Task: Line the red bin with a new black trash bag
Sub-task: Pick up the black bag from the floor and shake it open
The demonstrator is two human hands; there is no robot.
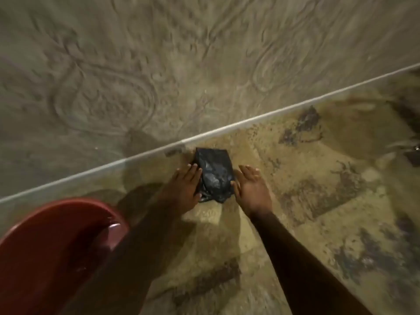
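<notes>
A folded black trash bag lies on the patterned floor close to the wall's white skirting. My left hand rests flat against the bag's left side, fingers extended. My right hand lies at the bag's right side, fingers apart, its thumb touching the bag's edge. Neither hand has lifted the bag. The red bin stands at the lower left, its open rim facing up, its inside dark and partly crossed by my left forearm.
A textured beige wall fills the top half, ending at a white skirting strip. The tiled floor with dark blotches stretches to the right. A dark object sits at the far right edge.
</notes>
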